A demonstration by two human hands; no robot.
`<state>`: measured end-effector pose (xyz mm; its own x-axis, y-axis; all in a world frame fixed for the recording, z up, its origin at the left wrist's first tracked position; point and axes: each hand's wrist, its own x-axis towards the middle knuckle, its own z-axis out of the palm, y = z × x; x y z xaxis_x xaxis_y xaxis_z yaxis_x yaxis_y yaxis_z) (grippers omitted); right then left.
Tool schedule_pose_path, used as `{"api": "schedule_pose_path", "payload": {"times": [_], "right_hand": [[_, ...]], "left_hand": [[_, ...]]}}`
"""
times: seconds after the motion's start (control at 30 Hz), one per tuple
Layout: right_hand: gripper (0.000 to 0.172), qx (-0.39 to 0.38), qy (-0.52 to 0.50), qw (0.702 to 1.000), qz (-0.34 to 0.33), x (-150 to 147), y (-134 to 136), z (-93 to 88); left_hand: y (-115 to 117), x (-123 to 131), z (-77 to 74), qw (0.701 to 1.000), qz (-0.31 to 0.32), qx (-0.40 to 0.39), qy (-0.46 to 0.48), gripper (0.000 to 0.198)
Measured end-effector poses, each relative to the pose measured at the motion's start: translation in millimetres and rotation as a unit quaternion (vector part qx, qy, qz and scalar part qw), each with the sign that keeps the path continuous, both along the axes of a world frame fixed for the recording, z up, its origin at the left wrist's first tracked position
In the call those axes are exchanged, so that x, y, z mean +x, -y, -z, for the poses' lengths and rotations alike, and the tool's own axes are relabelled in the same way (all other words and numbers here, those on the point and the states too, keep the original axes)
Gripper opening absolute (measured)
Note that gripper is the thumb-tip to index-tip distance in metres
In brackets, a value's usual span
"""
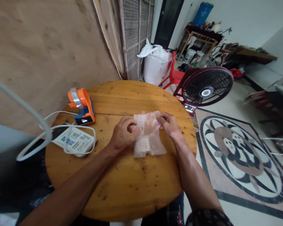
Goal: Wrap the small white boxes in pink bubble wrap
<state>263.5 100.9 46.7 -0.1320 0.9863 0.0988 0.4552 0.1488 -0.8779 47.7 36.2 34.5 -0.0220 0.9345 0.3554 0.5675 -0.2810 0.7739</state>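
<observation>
A sheet of clear bubble wrap lies on the round wooden table in front of me, its far part lifted and folded over. On its near part rests a small whitish item with faint reddish marks; its kind is too blurred to tell. My right hand pinches the wrap's far right edge between thumb and fingers. At the left edge, my left hand has curled fingers, with the thumb lying on the wrap.
An orange and blue tape dispenser stands at the table's back left. Nearer is a white box with blue print, a white cable looped over it. Beyond the right edge stands a fan, near a red chair and white sack.
</observation>
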Motion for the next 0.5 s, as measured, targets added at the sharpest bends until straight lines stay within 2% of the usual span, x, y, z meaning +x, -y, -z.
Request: {"api": "schedule_pose_path", "payload": {"times": [0.13, 0.23, 0.3, 0.37, 0.5], "right_hand": [[0.029, 0.013, 0.028, 0.999, 0.013, 1, 0, -0.8], [0.029, -0.002, 0.006, 1.0, 0.004, -1, 2, -2.4], [0.029, -0.047, -0.063, 0.997, -0.011, -4, 4, -3.8], [0.029, -0.111, -0.144, 0.983, -0.019, -7, 5, -5.2], [0.034, -0.21, -0.235, 0.948, -0.033, -10, 7, -6.7]], "left_hand": [[3, 0, -1.4, 0.999, -0.036, 0.034, -0.015, 0.014], [4, 2, -0.4, 0.999, 0.021, 0.025, 0.011, 0.013], [5, 5, 0.9, 0.997, 0.066, 0.021, 0.036, 0.014], [6, 8, 2.3, 0.995, 0.083, 0.016, 0.052, 0.015], [6, 10, 3.3, 0.995, 0.062, -0.014, 0.073, 0.01]]}}
